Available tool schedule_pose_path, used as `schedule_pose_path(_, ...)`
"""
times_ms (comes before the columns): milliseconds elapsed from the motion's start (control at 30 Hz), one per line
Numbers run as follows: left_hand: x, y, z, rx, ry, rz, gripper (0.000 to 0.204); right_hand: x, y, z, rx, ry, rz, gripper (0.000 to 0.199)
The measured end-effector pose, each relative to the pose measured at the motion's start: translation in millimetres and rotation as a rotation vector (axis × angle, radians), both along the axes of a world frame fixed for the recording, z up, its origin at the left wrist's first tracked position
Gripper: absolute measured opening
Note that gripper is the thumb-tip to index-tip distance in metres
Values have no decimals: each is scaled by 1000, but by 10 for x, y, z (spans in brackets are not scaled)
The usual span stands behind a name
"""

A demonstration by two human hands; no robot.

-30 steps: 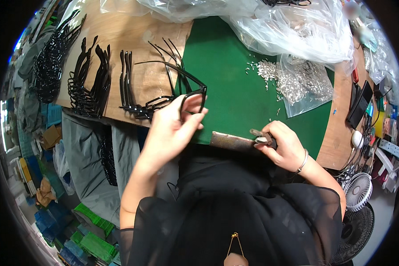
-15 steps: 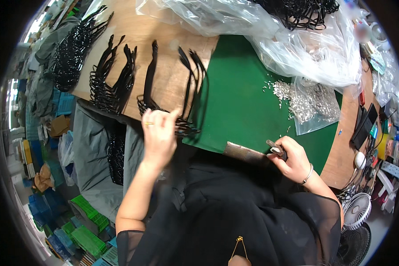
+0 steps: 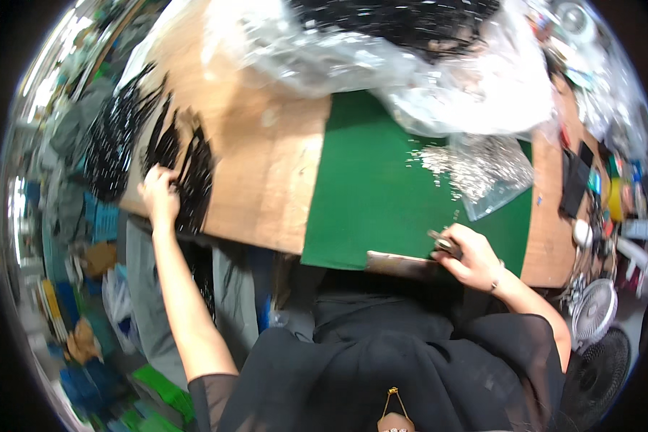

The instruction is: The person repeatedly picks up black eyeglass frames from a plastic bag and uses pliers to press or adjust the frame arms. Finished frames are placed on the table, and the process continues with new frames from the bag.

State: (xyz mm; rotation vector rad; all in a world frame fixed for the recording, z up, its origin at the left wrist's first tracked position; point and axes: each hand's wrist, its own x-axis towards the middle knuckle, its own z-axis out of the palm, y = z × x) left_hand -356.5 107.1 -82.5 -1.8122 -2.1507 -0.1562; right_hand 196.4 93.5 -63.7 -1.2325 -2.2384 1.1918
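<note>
Touching black frames — left hand outstretched.

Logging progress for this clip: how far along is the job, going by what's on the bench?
Done: rows of black pieces lie on the wooden board's left end. In hand: left hand rests on the nearest row; right hand grips a small metal tool at the green mat. Left: a clear bag of black parts and a bag of silver bits look far from empty.

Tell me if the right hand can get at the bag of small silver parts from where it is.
Probably yes. The right hand rests at the near edge of the green mat, holding a small metal tool. The bag of silver parts lies just beyond it, with only bare mat between.
</note>
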Motion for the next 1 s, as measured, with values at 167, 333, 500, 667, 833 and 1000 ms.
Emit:
schedule_pose_path(167,-255,-243,89,-203,-12,103,37,-33,138,102,-89,63,8,21)
schedule_pose_path(333,552,-98,418,-354,-94,102,44,118,42,2,-120,193,-160,16)
schedule_pose_path(500,2445,745,1092,-58,-528,-760,31,113,72,-83,-129,250,-180,14)
schedule_pose_path(667,2392,1938,1481,349,-93,-391,21,205,9,-75,-103,276,-120,12)
schedule_pose_path(833,2490,1960,1940,176,-869,-949,23,231,-70,-244,170,359,-108,16)
schedule_pose_path(1000,2733,951,2032,-52,-1762,-770,31,143,-42,-20,265,158,-5,23)
